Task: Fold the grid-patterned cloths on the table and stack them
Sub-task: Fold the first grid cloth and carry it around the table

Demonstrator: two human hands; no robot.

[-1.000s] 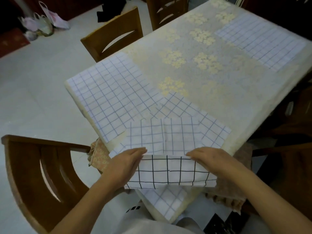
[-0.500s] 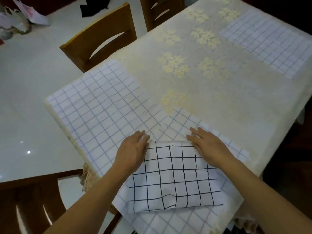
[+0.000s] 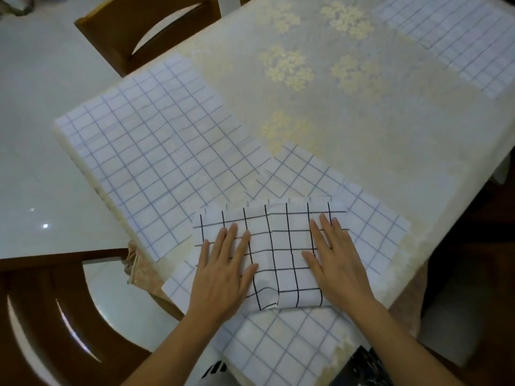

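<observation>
My left hand [image 3: 223,271] and right hand [image 3: 334,263] lie flat, fingers straight, pressing the folded black-grid cloth [image 3: 278,246] at the table's [image 3: 362,129] near corner. It rests on an unfolded blue-grid cloth [image 3: 370,227]. A larger blue-grid cloth [image 3: 156,151] lies to the left, and a far cloth [image 3: 451,37] is cut off. I judge one folded and three left; how many layers it has is hidden.

The left hand [image 3: 223,274] and right hand [image 3: 334,263] are shown bare, as are the left forearm [image 3: 167,349] and right forearm [image 3: 404,338]. Between them, a white garment [image 3: 214,370] marked with short black stripes is glimpsed.
</observation>
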